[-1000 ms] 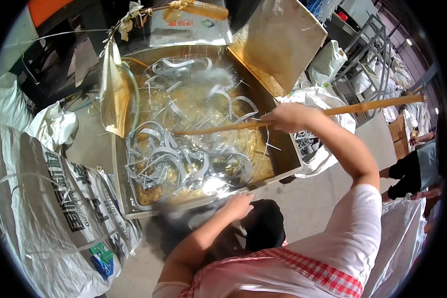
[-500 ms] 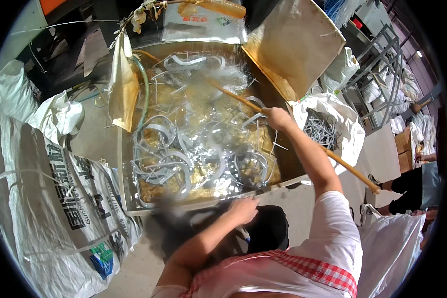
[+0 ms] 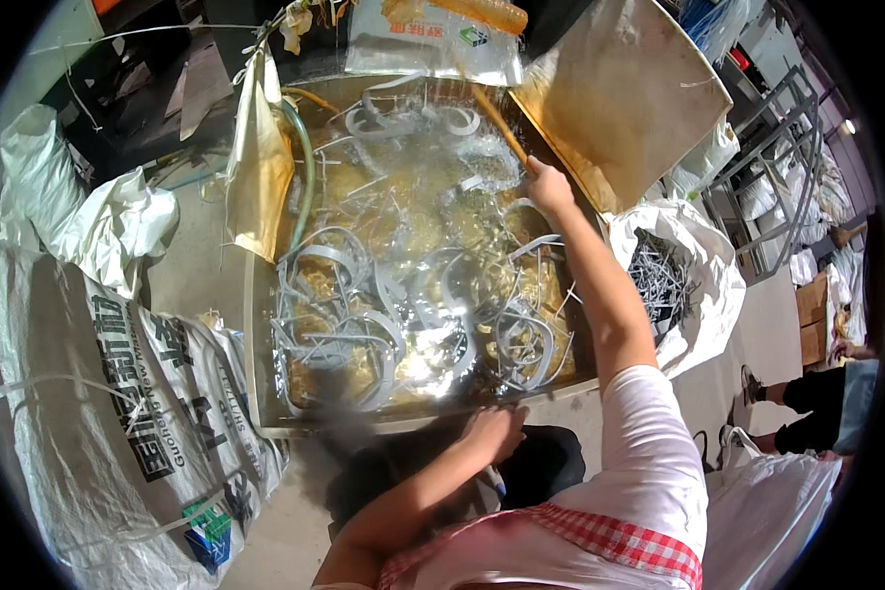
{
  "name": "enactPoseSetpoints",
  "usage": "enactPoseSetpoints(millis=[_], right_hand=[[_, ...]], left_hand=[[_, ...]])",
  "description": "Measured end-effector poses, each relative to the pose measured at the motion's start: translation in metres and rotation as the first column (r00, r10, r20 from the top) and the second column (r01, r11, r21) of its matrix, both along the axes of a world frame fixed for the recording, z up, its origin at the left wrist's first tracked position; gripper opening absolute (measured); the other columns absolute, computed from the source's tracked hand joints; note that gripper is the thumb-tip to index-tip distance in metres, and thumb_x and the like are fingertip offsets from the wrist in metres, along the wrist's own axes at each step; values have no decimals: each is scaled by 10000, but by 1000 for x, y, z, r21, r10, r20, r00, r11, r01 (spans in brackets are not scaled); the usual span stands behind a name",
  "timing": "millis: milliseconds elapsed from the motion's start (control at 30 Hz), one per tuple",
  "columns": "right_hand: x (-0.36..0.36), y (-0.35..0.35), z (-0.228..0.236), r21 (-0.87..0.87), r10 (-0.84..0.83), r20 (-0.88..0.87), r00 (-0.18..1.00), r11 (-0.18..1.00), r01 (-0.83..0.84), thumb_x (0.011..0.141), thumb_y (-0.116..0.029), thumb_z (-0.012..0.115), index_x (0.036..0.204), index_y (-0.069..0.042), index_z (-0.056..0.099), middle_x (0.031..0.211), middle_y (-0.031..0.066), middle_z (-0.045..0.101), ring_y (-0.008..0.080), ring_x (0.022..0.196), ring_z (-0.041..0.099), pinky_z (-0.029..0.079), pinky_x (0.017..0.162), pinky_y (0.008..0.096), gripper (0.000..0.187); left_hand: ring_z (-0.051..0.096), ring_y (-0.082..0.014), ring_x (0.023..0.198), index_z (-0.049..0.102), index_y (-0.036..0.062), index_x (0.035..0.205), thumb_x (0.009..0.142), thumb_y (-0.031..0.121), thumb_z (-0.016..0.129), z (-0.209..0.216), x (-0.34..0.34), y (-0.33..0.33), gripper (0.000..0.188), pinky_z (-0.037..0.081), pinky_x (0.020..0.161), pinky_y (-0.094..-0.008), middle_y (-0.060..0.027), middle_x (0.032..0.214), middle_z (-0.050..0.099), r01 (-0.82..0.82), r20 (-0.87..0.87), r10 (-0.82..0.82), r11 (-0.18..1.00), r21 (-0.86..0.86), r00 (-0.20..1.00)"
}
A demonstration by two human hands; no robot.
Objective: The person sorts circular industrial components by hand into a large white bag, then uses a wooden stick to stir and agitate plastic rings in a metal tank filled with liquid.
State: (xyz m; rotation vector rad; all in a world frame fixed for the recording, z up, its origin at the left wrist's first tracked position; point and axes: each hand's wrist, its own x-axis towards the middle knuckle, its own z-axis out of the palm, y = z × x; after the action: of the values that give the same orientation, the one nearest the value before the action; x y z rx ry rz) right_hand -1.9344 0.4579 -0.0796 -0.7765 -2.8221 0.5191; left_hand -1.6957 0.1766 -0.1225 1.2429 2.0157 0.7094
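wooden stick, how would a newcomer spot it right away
Find the big water-filled tub mid-picture. Over its right side, the person's right hand grips the wooden stick, slanting up-left from the fist. It is straight and brown, unlike the curled pale strips in the water.

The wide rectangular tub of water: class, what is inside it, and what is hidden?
Inside the tub, pale grey curved strips lie in yellowish water, thickest on the near side. Glare, splashing and the strips cover much of the bottom; what lies beneath them cannot be seen.
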Motion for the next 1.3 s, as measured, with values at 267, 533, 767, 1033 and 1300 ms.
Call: enactPoseSetpoints(millis=[267, 533, 767, 1033, 1300], right_hand=[[88, -4, -2, 120, 177, 336, 925, 966, -229, 832, -166, 488, 1216, -261, 543, 1009, 192, 619, 364, 934, 598, 475, 807, 446, 399], [42, 0, -1, 276, 69, 488, 870, 933, -229, 825, -130, 509, 1186, -217, 534, 1048, 125, 632, 304, 974, 610, 506, 787, 407, 372], [34, 3, 15, 384, 102, 568, 816, 845, -373, 918, -225, 408, 1118, -145, 597, 926, 130, 652, 310, 876, 637, 517, 711, 404, 287], [-36, -16, -47, 300, -144, 449, 882, 954, 3, 903, -210, 447, 1069, -70, 630, 1086, 103, 635, 279, 974, 627, 531, 742, 407, 284], [-20, -41, 10, 445, -40, 741, 670, 776, -447, 776, -210, 643, 1027, -118, 670, 1034, 44, 664, 235, 937, 643, 533, 625, 424, 269]], left_hand=[[617, -306, 861, 533, 82, 1034, 783, 229, 600, -23, 17, 7, 298, 491, 726, -426, -141, 903, 612, -47, -164, 77, 982, 183, 983], [604, -319, 866, 533, 84, 1009, 769, 231, 610, -10, 13, 7, 292, 473, 752, -431, -132, 923, 604, 68, -75, -69, 998, -15, 995], [579, -298, 944, 513, 80, 1080, 793, 239, 601, -17, 12, 1, 340, 450, 792, -432, -128, 995, 584, 30, -123, -32, 999, -20, 992], [573, -318, 961, 509, 57, 1093, 794, 225, 608, -6, 10, 6, 358, 446, 805, -428, -156, 996, 586, 20, -69, -24, 998, -63, 997], [591, -341, 909, 510, 48, 1054, 792, 200, 598, -8, 14, -1, 315, 450, 791, -441, -170, 963, 592, -12, -185, 20, 999, 44, 983]])
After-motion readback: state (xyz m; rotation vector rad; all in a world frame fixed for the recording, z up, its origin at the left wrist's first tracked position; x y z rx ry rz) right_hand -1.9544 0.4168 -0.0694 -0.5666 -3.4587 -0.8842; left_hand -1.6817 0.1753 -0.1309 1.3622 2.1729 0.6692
